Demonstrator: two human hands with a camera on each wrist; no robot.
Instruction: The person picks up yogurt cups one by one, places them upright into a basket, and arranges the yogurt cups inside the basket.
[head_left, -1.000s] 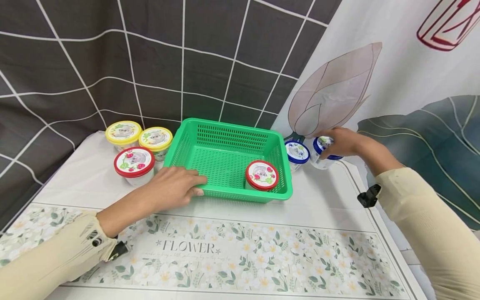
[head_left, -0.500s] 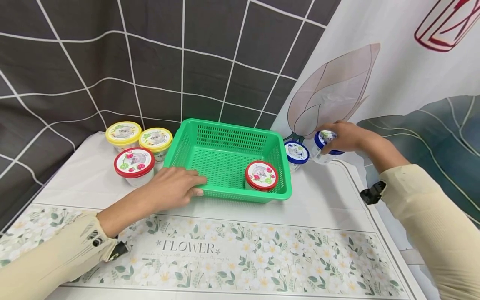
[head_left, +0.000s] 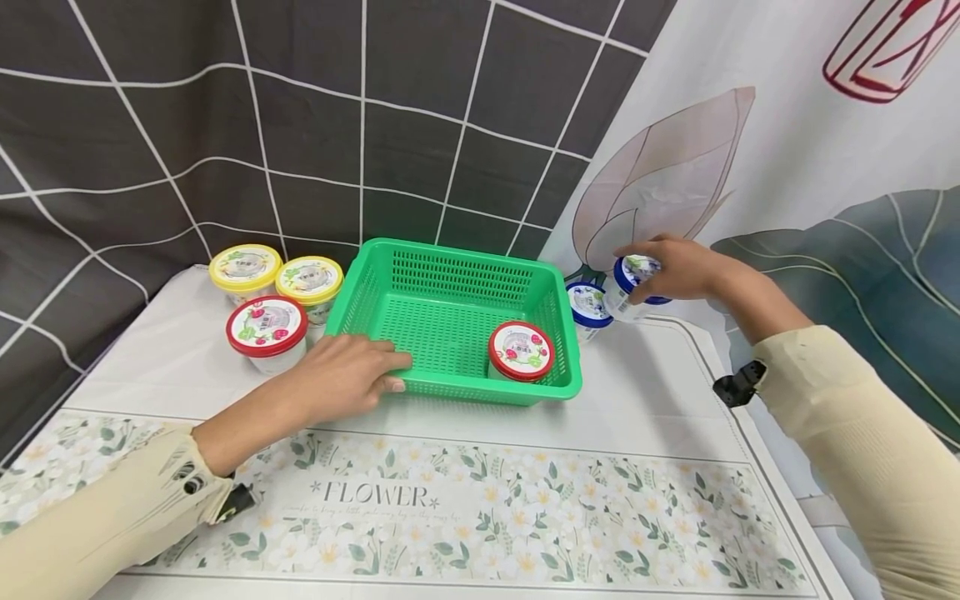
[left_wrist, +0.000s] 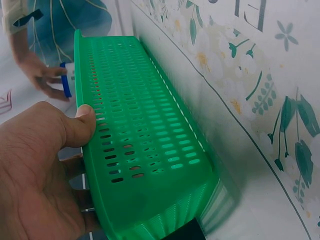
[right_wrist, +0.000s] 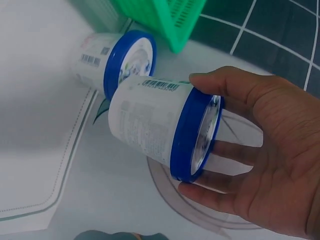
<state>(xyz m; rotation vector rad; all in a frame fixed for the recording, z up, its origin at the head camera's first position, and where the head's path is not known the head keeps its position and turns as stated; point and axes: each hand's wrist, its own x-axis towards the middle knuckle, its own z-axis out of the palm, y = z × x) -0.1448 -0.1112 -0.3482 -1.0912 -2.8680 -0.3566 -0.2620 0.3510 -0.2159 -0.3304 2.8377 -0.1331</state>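
Note:
My left hand (head_left: 347,377) grips the near rim of the green basket (head_left: 457,387) left of its middle; in the left wrist view the thumb (left_wrist: 86,125) lies over the rim. Inside the basket, at its right end, stands a red-lidded tub (head_left: 521,352). My right hand (head_left: 684,268) holds a blue-lidded tub (head_left: 627,307) by the lid, fingers and thumb round its edge, as the right wrist view shows (right_wrist: 150,117). Close beside it, at the basket's right side, is a second blue-lidded tub (head_left: 588,305).
Two yellow-lidded tubs (head_left: 245,265) (head_left: 310,277) and a red-lidded tub (head_left: 267,327) stand left of the basket. A flower-printed band (head_left: 480,517) runs along the front of the white cloth. Dark checked fabric (head_left: 300,125) hangs behind the basket.
My right hand has lifted the blue-lidded tub slightly and brought it left, closer to the other blue-lidded tub. My left hand keeps its grip on the basket.

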